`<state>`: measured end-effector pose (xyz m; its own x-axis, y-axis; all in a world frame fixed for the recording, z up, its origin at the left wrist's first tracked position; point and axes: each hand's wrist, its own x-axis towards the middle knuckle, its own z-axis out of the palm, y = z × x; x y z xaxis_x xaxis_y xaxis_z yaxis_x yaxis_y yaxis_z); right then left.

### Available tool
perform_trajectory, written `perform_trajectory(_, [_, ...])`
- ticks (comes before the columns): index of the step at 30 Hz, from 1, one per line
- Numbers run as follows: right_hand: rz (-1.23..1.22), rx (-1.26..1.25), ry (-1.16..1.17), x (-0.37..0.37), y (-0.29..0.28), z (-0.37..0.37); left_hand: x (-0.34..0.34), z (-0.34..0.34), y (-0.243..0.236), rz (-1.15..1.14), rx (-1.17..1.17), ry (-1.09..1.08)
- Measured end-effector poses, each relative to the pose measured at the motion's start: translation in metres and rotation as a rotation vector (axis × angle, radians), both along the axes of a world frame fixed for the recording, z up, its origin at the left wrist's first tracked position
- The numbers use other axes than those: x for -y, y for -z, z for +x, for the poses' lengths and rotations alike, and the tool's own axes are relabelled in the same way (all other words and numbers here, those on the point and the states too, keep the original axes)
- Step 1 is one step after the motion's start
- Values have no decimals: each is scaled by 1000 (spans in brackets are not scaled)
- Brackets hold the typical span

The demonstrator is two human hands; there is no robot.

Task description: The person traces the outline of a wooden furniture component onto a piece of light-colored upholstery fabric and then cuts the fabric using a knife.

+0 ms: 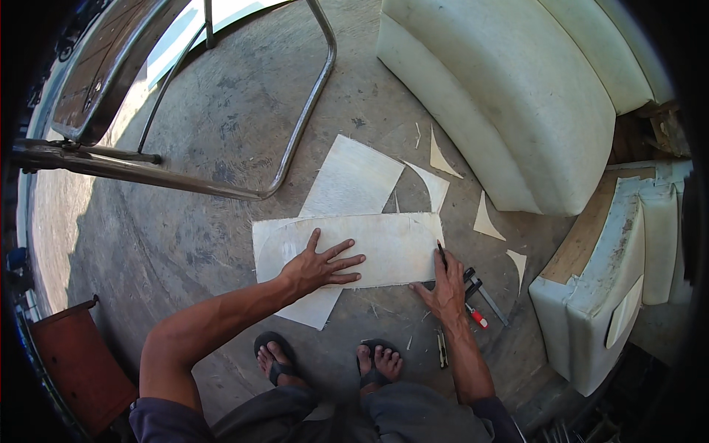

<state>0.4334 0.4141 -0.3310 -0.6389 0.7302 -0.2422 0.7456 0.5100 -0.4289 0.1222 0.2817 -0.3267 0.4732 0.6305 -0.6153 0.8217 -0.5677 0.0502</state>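
Observation:
My left hand (317,267) lies flat with fingers spread on a pale rectangular sheet (391,251) on the floor. Near that sheet's right edge, my right hand (445,292) grips a thin dark pencil or pen (441,249), its tip at the sheet's upper right. Faint curved lines show at the sheet's left end and upper edge. Beneath it, a second pale sheet (357,177) sticks out above and below. Right of my right hand lie a dark clamp-like tool (489,303) with a metal bar and a red-ended tool (478,317).
Curved offcuts (486,219) are scattered at the right. Large cream upholstered pieces (502,96) and a worn padded section (591,325) stand on the right side. A metal tube frame (295,140) rises at upper left. A reddish-brown panel (85,369) is at lower left. Slim pliers (442,348) lie near my right forearm.

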Motion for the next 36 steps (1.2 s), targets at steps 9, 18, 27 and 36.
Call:
perform_trajectory(9, [66, -12, -51, 0, 4, 7, -2, 1, 0, -37, 6, -7])
perform_trajectory(18, [154, -92, -114, -2, 14, 17, -2, 3, 3, -44, 7, -47])
perform_trajectory(27, [82, -38, -65, -5, 8, 9, -3, 4, 2, -28, -59, -2])
perform_trajectory(36, [-128, -372, 502, -22, 1, 10, -5, 10, -1, -21, -85, -10])
